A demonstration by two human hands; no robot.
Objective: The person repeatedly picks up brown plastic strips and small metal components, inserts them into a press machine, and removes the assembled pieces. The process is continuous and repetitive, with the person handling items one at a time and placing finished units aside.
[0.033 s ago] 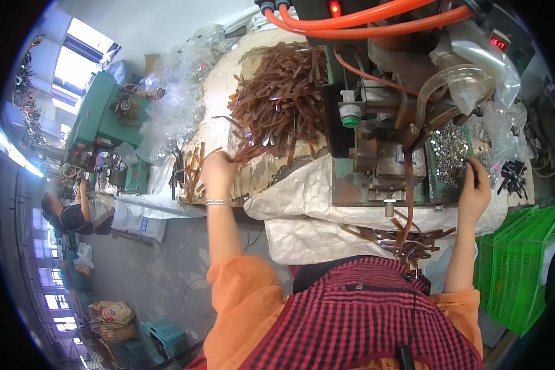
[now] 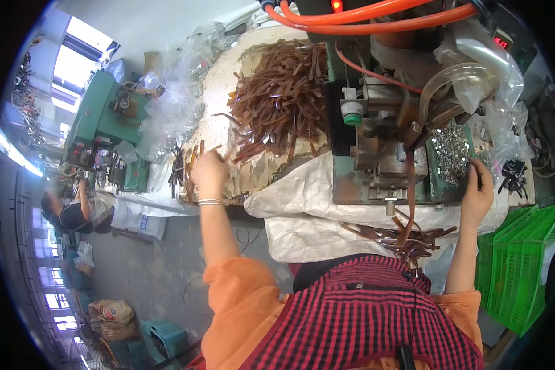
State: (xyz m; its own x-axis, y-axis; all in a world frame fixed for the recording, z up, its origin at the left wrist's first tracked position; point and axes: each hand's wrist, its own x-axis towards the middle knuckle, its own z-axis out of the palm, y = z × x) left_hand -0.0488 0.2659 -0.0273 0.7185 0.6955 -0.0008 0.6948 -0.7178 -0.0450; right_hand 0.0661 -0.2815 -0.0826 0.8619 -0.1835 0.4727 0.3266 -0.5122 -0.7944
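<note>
Strips, brown & flat, make up the small batch [image 2: 187,165] at 9 o'clock of left hand [image 2: 209,176], right beside it. Chg since prev pic: LH has slid a touch toward 9, so it's farther from main pile [image 2: 280,98], approx 1–2 o'clock of it. For the work, that suggests LH is busy w/ the small batch, not the pile. LH fingers look curled, tips hidden & blurred; can't tell if pinching anything.

Right hand [image 2: 478,194] hardly moved: fingertips by the right edge of green tray [image 2: 439,195], thumb & fingers close; can't tell if anything's btwn them. Shiny metal bits [image 2: 451,151] in tray sit at 11 o'clock of RH, black strips [image 2: 513,177] approx 2. Machine [image 2: 388,157] is at 9–10, w/ one brown strip [image 2: 409,185] down its front; loose brown strips [image 2: 422,242] at 8.
</note>
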